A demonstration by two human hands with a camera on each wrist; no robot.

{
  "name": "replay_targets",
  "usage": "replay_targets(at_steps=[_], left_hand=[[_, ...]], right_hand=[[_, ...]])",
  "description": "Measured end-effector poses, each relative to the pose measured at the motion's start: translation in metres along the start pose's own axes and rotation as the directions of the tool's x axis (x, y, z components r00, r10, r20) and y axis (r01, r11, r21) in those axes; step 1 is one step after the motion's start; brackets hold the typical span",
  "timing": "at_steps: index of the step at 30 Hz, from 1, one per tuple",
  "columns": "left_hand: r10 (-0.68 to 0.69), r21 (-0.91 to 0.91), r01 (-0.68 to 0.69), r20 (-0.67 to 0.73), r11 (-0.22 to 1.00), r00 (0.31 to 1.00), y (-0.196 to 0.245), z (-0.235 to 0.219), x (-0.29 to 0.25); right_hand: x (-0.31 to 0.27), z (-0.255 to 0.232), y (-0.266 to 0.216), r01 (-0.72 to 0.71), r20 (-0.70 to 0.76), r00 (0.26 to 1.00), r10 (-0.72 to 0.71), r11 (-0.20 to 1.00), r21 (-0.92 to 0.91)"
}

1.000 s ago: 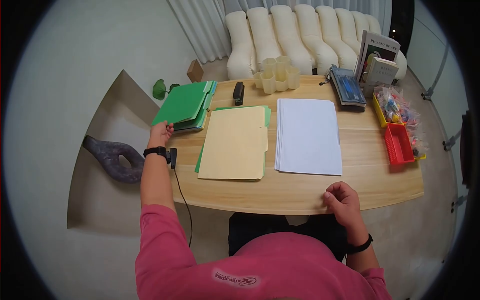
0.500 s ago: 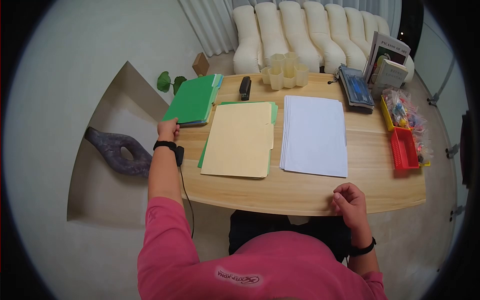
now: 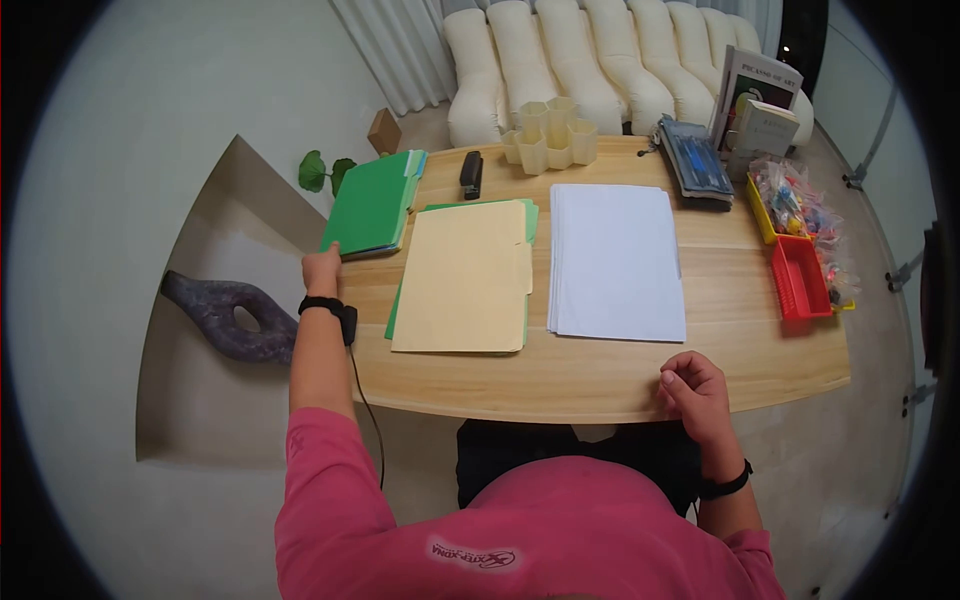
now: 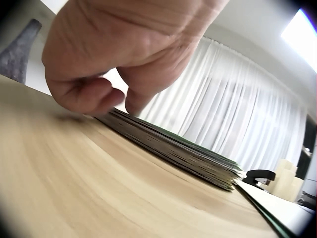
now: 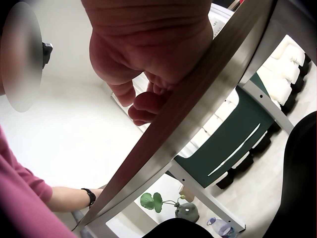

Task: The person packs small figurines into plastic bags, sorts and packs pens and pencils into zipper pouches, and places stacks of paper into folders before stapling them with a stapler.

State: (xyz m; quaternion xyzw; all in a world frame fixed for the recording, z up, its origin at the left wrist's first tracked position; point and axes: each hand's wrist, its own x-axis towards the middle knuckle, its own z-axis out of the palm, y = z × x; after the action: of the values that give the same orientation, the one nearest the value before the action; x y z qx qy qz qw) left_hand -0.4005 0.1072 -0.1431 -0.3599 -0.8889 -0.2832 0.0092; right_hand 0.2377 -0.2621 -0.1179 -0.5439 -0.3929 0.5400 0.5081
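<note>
At the table's left side, my left hand (image 3: 322, 270) grips the near corner of a stack of folders (image 3: 372, 200) with a green one on top. In the left wrist view, the thumb is on the stack's upper face and curled fingers sit at its edge. Beside the stack lies a cream folder (image 3: 462, 275), with a green folder (image 3: 531, 222) showing from beneath. White paper sheets (image 3: 615, 260) lie to its right in a pile. My right hand (image 3: 697, 395) rests at the table's near edge, fingers loosely curled and holding nothing.
A black stapler (image 3: 471, 176) and a cream hexagonal holder (image 3: 551, 137) stand at the back. Toward the right are a blue pouch (image 3: 697, 160), upright books (image 3: 757, 88), a red basket (image 3: 800, 278) and bagged small items (image 3: 782, 190). A cable (image 3: 368, 408) hangs from my left wrist.
The top green folder, raised at its near side a second ago, now lies flat on the stack. My left hand has come down with it; the right hand stays at the table edge.
</note>
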Motion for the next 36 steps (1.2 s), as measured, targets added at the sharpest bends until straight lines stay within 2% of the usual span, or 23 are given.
replay_targets(at_steps=[1, 2, 3, 4, 5, 6, 8, 10, 11, 12, 13, 14, 15, 16, 18, 21, 24, 28, 31, 33, 36], left_hand=[[0.08, 0.024, -0.079, -0.068, 0.997, 0.994, 0.013, -0.007, -0.017], [0.097, 0.017, -0.096, -0.05, 0.995, 0.994, 0.031, -0.02, -0.042], [0.275, -0.11, -0.273, 0.002, 0.956, 0.961, 0.052, -0.035, -0.073], [0.442, -0.245, -0.422, 0.03, 0.873, 0.896, 0.069, -0.041, -0.103], [0.543, -0.447, -0.423, 0.181, 0.788, 0.82, 0.08, -0.038, -0.13], [0.647, -0.632, -0.366, 0.291, 0.683, 0.705, 0.09, -0.035, -0.158], [0.717, -0.769, -0.109, 0.522, 0.63, 0.462, 0.114, -0.05, -0.229], [0.771, -0.744, -0.211, 0.582, 0.633, 0.259, 0.134, -0.068, -0.29], [0.763, -0.733, -0.216, 0.607, 0.645, 0.22, 0.143, -0.071, -0.313], [0.755, -0.721, -0.222, 0.631, 0.656, 0.179, 0.151, -0.073, -0.331], [0.757, -0.725, -0.218, 0.627, 0.653, 0.182, 0.157, -0.067, -0.342], [0.742, -0.67, -0.332, 0.645, 0.664, 0.183, 0.163, -0.056, -0.348], [0.726, -0.603, -0.442, 0.662, 0.664, 0.187, 0.168, -0.048, -0.353], [0.73, -0.608, -0.441, 0.656, 0.661, 0.19, 0.17, -0.042, -0.358], [0.727, -0.554, -0.489, 0.615, 0.673, 0.305, 0.174, -0.037, -0.365], [0.667, -0.496, -0.471, 0.669, 0.729, 0.327, 0.18, -0.043, -0.37], [0.612, -0.456, -0.444, 0.723, 0.771, 0.32, 0.19, -0.057, -0.375], [0.616, -0.448, -0.447, 0.697, 0.774, 0.368, 0.196, -0.051, -0.379], [0.619, -0.41, -0.5, 0.688, 0.763, 0.38, 0.2, -0.049, -0.382], [0.644, -0.372, -0.565, 0.639, 0.737, 0.419, 0.203, -0.05, -0.387], [0.655, -0.293, -0.643, 0.612, 0.707, 0.442, 0.206, -0.052, -0.394]], right_hand=[[0.0, 0.0, 0.0, -0.004, 0.018, 1.0, 0.004, 1.0, 0.015], [0.001, -0.001, 0.0, -0.008, 0.032, 0.999, 0.007, 1.0, 0.03], [0.0, 0.001, -0.001, -0.011, 0.004, 1.0, 0.011, 1.0, 0.028], [0.001, 0.003, -0.003, -0.008, 0.004, 1.0, 0.008, 1.0, 0.013], [0.001, 0.004, -0.005, -0.005, 0.01, 1.0, 0.005, 1.0, -0.006], [0.003, 0.005, -0.005, -0.008, -0.004, 1.0, 0.008, 1.0, -0.017], [0.01, 0.004, -0.008, -0.026, -0.012, 1.0, 0.025, 0.999, -0.019], [0.017, 0.001, -0.014, -0.048, -0.053, 0.998, 0.043, 0.995, -0.093], [0.022, 0.003, -0.017, 0.133, -0.119, 0.971, -0.206, 0.886, -0.445], [0.027, 0.003, -0.019, 0.243, -0.088, 0.889, -0.449, 0.626, -0.741], [0.03, 0.002, -0.02, 0.222, -0.072, 0.877, -0.475, 0.533, -0.816], [0.031, 0.002, -0.02, 0.225, -0.068, 0.875, -0.48, 0.527, -0.82], [0.032, 0.002, -0.019, 0.206, -0.009, 0.876, -0.482, 0.392, -0.896], [0.032, 0.001, -0.019, 0.186, 0.049, 0.879, -0.475, 0.247, -0.951], [0.03, 0.004, -0.023, 0.184, 0.053, 0.886, -0.461, 0.245, -0.952], [0.028, 0.003, -0.016, 0.182, 0.051, 0.885, -0.463, 0.243, -0.953], [0.027, 0.003, -0.012, 0.191, 0.056, 0.872, -0.487, 0.233, -0.954], [0.027, 0.004, -0.01, 0.197, 0.067, 0.868, -0.491, 0.218, -0.956], [0.026, 0.003, -0.009, 0.208, 0.077, 0.863, -0.5, 0.213, -0.955], [0.026, 0.003, -0.008, 0.203, 0.074, 0.862, -0.501, 0.209, -0.957], [0.025, 0.003, -0.007, 0.198, 0.068, 0.859, -0.507, 0.208, -0.958]])
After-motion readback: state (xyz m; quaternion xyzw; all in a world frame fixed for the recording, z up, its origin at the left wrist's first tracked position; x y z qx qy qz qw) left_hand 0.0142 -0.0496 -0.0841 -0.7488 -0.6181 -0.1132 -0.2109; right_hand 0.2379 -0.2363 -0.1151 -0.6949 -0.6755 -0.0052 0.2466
